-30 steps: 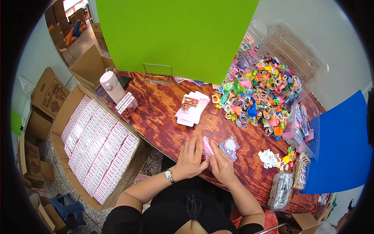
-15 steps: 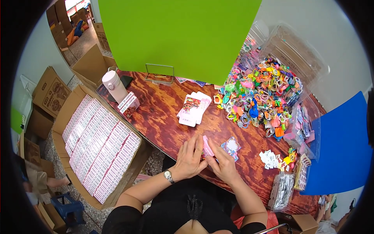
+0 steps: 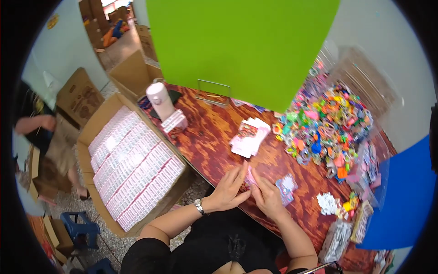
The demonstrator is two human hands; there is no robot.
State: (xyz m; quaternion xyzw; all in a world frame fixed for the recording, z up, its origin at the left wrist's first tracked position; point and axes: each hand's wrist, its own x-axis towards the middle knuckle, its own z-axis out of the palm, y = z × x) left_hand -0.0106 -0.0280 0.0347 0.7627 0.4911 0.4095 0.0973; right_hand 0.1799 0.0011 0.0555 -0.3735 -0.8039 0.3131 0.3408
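Observation:
A small pink box [image 3: 250, 177] stands between my hands near the table's front edge, partly covered by fingers. My left hand [image 3: 226, 190], with a wristwatch on its wrist, has its fingers stretched out flat along the box's left side, the thumb apart. From the right, my right hand [image 3: 268, 196] grips the box with thumb and fingers. Beside the right hand lies a colourful printed packet [image 3: 286, 188]. Beyond the hands is a loose stack of pink and white cards [image 3: 248, 142].
A large carton [image 3: 132, 233] full of small pink-and-white boxes stands at the left. A pale bottle [image 3: 160, 101] and a pink box pile [image 3: 174, 124] sit by it. Heaped colourful trinkets [image 3: 326, 132] cover the right side. White slips [image 3: 327, 203] lie nearer. A green panel [image 3: 242, 50] rises behind.
The whole view has shifted, so the table appears farther right. Another person has come into view at the far left. My hands stay around the pink box, the left thumb a little freer.

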